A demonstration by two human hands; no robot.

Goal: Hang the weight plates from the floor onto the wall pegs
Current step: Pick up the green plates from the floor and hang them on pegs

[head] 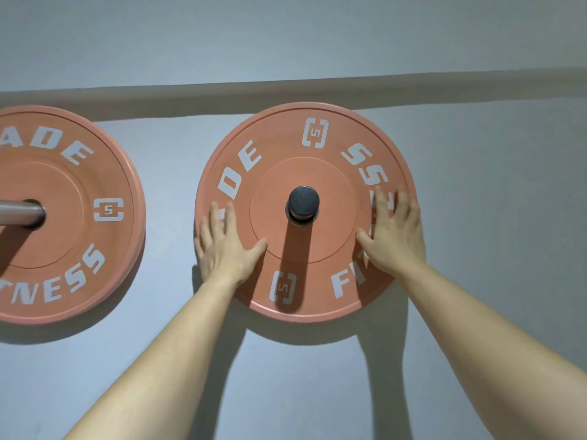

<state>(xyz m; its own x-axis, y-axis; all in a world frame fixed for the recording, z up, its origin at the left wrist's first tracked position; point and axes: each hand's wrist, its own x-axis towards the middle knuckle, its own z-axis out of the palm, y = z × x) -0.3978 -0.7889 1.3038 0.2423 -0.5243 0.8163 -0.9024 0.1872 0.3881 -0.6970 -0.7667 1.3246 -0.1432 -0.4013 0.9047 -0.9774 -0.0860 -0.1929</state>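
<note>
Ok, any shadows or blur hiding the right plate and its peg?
Head view: the peg casts a dark stripe down the right plate, and both forearms shadow the wall below it. Head view: right hand fingertips slightly blurred, left hand sharper; lettering readable, no glare.

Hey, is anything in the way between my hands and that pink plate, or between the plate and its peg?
Nothing visible. The left hand and right hand lie flat on the round salmon-pink weight plate, and the dark-capped wall peg already pokes through its centre hole.
</note>
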